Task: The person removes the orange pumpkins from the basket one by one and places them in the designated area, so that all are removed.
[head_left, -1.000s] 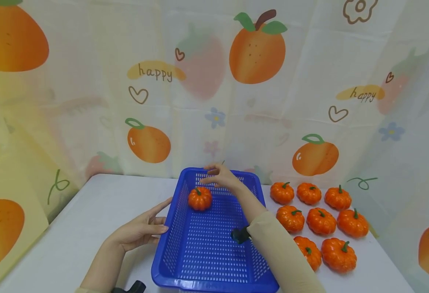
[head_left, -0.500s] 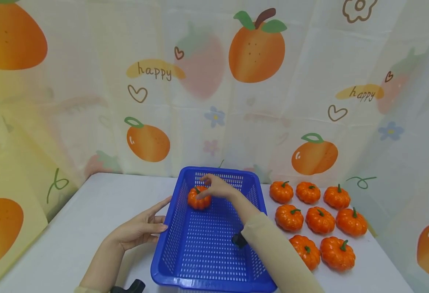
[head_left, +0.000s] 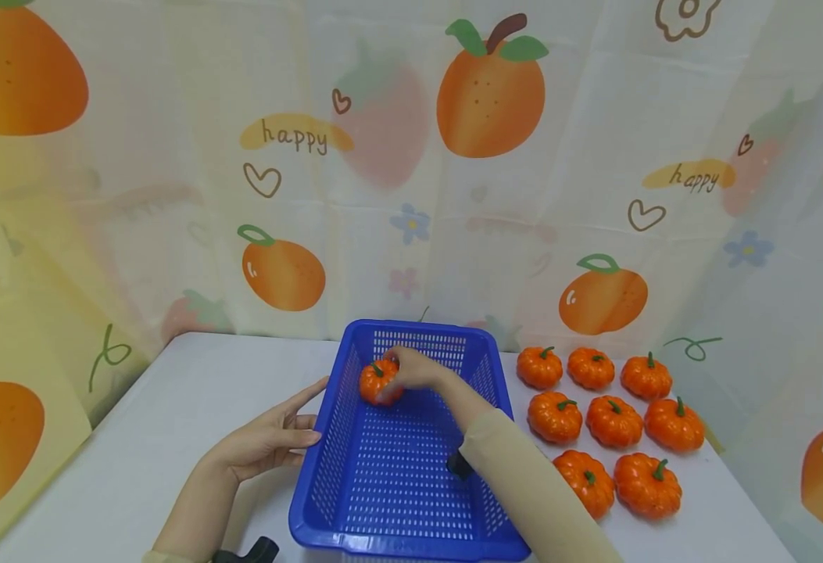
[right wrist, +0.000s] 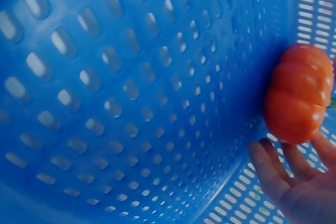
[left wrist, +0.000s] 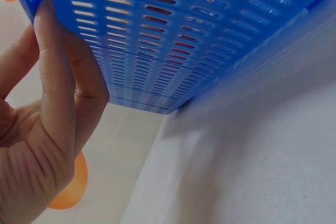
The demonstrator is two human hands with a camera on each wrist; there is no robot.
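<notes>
A blue plastic basket [head_left: 411, 545] with slotted walls stands on the white table. Inside, near its far left corner, is a small orange pumpkin [head_left: 376, 381] with a green stem. My right hand [head_left: 414, 369] reaches in from the right and holds this pumpkin between thumb and fingers; part of it is hidden behind the hand. In the right wrist view, fingertips meet the pumpkin [right wrist: 298, 95] close to the basket wall. My left hand [head_left: 263, 442] holds the basket's left rim, thumb on top. The left wrist view shows its fingers [left wrist: 55, 77] against the outer wall [left wrist: 142, 30].
Several more small orange pumpkins [head_left: 615, 422] stand in rows on the table [head_left: 193, 391], right of the basket. A printed fruit-pattern curtain [head_left: 481, 195] hangs behind and at the sides of the table.
My right hand has come down from above the basket's far end onto the pumpkin inside, which has tilted and shifted slightly left. The left hand has stayed at the rim.
</notes>
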